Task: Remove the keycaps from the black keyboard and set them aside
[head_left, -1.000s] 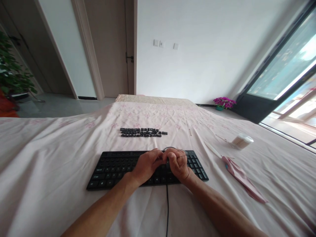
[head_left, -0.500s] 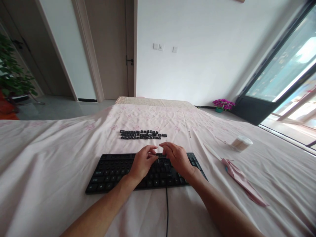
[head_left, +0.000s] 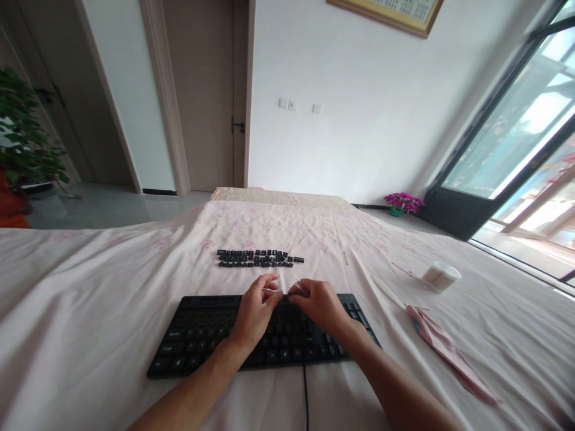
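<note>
White sticks (head_left: 298, 281) pinched in R hand (head_left: 321, 300); L hand (head_left: 253, 308) half-curled, hold unclear. Risk: loose keycaps (head_left: 245, 258) scattered if brushed w/ fingertips.

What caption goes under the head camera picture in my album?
Left hand and right hand close together over a black keyboard, loose keycaps in rows beyond it on a flowered cloth.

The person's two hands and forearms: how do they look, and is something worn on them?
The left hand and right hand wear no gloves. The left forearm and right forearm are bare, with no sleeve, watch or bracelet in view. Whether there is a ring, I cannot tell.
</note>
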`<move>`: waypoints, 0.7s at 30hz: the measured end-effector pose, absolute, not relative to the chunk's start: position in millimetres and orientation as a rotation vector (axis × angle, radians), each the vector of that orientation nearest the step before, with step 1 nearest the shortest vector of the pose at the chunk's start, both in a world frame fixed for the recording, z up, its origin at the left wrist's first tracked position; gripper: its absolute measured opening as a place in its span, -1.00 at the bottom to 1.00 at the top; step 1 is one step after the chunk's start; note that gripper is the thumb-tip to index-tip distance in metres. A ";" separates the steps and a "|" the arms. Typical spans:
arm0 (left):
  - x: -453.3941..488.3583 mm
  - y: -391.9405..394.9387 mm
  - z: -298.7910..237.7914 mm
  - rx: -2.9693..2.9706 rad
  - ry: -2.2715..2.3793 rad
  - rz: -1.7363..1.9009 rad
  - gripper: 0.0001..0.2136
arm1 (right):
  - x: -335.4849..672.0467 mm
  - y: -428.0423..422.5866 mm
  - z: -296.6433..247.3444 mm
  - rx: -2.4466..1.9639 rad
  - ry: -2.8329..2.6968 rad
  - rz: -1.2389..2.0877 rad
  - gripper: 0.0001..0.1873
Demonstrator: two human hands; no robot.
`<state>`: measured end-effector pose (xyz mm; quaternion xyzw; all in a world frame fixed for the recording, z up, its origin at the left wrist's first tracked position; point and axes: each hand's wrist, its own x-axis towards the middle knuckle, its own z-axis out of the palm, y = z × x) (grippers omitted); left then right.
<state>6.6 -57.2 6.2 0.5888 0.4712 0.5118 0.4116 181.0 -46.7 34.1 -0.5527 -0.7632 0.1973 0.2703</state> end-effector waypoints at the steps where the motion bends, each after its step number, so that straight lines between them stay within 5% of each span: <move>1: 6.7 -57.0 6.4 1.493 1.189 1.273 -0.69 | 183.4 -41.1 34.7 -1.500 -2.024 0.531 -0.83; 21: 9.3 -57.7 10.8 1.689 1.171 1.176 -0.75 | 188.2 110.0 29.9 -2.051 -1.907 0.152 -0.83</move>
